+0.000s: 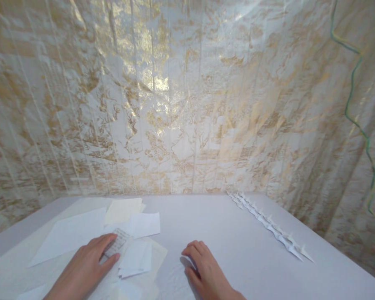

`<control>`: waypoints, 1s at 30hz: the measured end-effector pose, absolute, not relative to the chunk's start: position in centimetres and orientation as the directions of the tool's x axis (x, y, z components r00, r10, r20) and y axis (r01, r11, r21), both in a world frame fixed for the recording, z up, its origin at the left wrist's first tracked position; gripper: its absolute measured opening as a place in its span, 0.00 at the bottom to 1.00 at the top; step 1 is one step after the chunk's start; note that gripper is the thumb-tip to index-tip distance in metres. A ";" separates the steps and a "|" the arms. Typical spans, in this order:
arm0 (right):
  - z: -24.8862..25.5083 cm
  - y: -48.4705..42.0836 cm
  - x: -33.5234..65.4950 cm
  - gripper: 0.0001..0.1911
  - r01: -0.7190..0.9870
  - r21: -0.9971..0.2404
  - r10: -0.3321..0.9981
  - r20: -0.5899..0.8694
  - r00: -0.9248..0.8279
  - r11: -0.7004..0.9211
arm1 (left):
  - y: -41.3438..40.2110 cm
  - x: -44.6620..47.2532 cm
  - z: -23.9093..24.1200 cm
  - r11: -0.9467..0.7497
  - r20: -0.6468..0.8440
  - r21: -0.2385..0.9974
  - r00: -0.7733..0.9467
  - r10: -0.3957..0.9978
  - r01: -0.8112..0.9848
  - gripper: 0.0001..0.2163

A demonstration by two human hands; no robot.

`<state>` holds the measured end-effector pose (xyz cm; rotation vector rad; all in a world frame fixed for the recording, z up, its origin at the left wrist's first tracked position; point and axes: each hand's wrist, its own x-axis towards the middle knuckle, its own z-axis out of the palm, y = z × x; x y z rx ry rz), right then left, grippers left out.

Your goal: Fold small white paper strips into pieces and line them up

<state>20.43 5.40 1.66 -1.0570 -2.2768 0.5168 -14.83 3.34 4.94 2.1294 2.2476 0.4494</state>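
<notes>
My left hand point(86, 263) rests over the papers on the left of the table, thumb and fingers apart. Beneath its fingertips lies a small sheet with dark printed marks point(120, 238), partly covered by the hand. Close to the thumb is a small stack of white paper pieces point(136, 257), edges slightly uneven. Another white paper piece point(146, 225) lies just beyond. On the bare table right of the papers, my right hand point(203, 266) holds nothing; its fingers are loosely bent, the thumb apart from them.
A large white sheet point(73, 233) and a cream sheet point(123, 209) spread over the left of the white table point(200, 212). Rows of pointed folded paper pieces point(268, 225) run along the right side. Behind hangs a shiny gold-patterned curtain point(181, 104), with a green-yellow cord point(351, 87) at right.
</notes>
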 end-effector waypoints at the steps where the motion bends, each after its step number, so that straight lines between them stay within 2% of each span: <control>1: 1.6 5.4 20.4 0.19 0.563 -0.552 0.782 0.332 -0.528 0.615 | 3.4 -14.5 4.9 0.033 0.190 0.214 -0.075 0.979 0.976 0.25; 8: 2.0 5.3 20.5 0.19 0.553 -0.561 0.779 0.328 -0.534 0.616 | 3.9 -13.9 4.6 0.060 0.211 0.210 -0.105 0.972 0.976 0.23; 22: 2.5 5.0 20.7 0.19 0.552 -0.576 0.784 0.299 -0.544 0.603 | 4.9 -16.4 3.1 0.007 0.243 0.394 -0.112 0.964 0.919 0.12; 30: 2.4 5.0 20.6 0.19 0.558 -0.560 0.780 0.312 -0.543 0.612 | 4.3 -15.6 3.5 0.007 0.260 0.402 -0.121 0.958 0.916 0.12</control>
